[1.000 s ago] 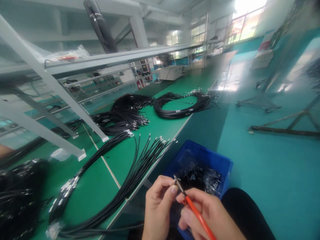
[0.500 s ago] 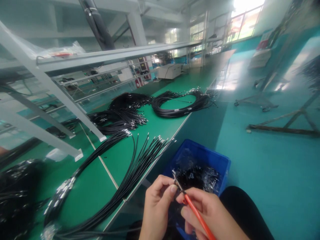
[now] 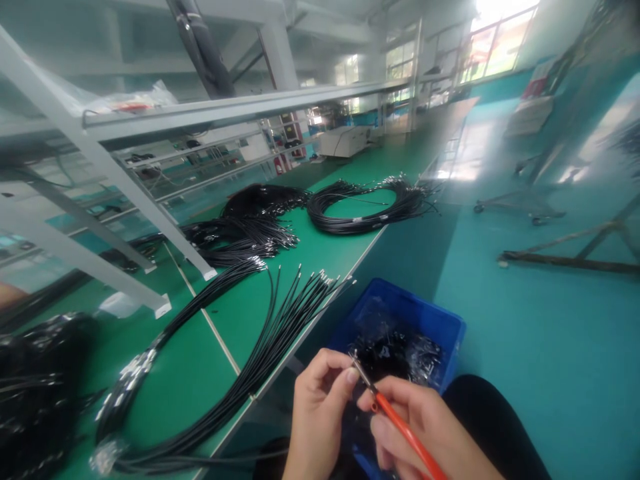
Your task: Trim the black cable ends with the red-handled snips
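Observation:
My right hand (image 3: pixel 417 423) is closed around an orange-handled tool (image 3: pixel 407 437) with a slim metal front end; its exact kind is unclear. The tool's tip reaches the fingertips of my left hand (image 3: pixel 325 407), whose thumb and forefinger are pinched together. Whatever they hold at the tip is too small to make out. Both hands are above the near side of a blue bin (image 3: pixel 447 327) holding small dark parts and clear plastic bags. To the left, a coiled bundle of black cables (image 3: pixel 235 390) with metal ends lies on the green table (image 3: pixel 175 373).
Further along the table lie another cable coil (image 3: pixel 345 223) and heaps of black cables (image 3: pixel 245 237). A shelf frame (image 3: pixel 135 200) stands on the left, and a dark plastic-wrapped pile (image 3: pixel 40 387) is at the near left. A metal stand (image 3: pixel 575 260) is on the floor at right.
The whole view has shifted slightly. The hands keep almost the same pose, and the tool's tip has moved a little against the left fingertips.

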A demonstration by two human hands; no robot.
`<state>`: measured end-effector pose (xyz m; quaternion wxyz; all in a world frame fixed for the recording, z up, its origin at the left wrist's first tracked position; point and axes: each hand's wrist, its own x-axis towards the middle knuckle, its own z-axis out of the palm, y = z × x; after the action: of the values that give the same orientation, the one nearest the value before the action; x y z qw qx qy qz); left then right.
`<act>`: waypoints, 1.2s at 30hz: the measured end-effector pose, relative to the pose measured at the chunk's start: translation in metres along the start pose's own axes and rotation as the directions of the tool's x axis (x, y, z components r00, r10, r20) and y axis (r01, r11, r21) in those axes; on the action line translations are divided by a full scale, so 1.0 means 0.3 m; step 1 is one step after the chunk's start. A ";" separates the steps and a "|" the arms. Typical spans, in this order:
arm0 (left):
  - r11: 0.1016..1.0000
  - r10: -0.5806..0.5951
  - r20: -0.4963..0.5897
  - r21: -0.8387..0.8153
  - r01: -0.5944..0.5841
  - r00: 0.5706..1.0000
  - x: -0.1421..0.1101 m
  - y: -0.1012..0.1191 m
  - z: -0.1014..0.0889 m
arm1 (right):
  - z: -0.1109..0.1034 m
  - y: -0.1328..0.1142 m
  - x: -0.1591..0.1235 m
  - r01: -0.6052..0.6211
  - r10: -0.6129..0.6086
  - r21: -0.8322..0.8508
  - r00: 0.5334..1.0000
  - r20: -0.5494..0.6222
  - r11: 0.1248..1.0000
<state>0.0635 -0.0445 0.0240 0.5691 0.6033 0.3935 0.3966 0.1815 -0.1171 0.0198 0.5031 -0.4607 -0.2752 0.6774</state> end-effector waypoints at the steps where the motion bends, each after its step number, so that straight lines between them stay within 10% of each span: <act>1: 1.000 0.011 0.002 0.014 -0.011 1.000 0.000 0.001 0.000 | -0.002 0.001 0.003 -0.011 0.011 -0.006 1.000 0.004 1.000; 13: 0.975 0.091 -0.026 0.207 -0.084 0.995 0.008 -0.017 0.004 | -0.028 0.032 -0.008 0.047 -0.069 -0.176 0.991 -0.117 0.983; 19: 0.917 0.186 -0.001 0.358 -0.174 0.983 -0.008 0.008 0.022 | -0.031 0.028 0.007 0.349 -0.366 -0.125 0.809 -0.460 0.929; 28: 0.767 0.388 0.017 0.549 -0.333 0.921 -0.041 -0.024 0.064 | -0.002 -0.023 0.049 0.327 -0.299 -0.036 0.809 -0.506 0.944; 33: 0.844 0.231 0.046 0.488 -0.223 0.972 -0.031 -0.018 0.035 | 0.006 -0.001 0.050 0.380 -0.377 -0.105 0.768 -0.517 0.919; 36: 0.927 0.096 0.050 0.358 -0.108 0.994 -0.010 -0.009 0.000 | -0.022 0.001 0.030 0.364 -0.382 -0.123 0.829 -0.408 0.923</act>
<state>0.0624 -0.0473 0.0211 0.4335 0.7234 0.4184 0.3371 0.1866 -0.1093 0.0136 0.6639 -0.5442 -0.2571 0.4439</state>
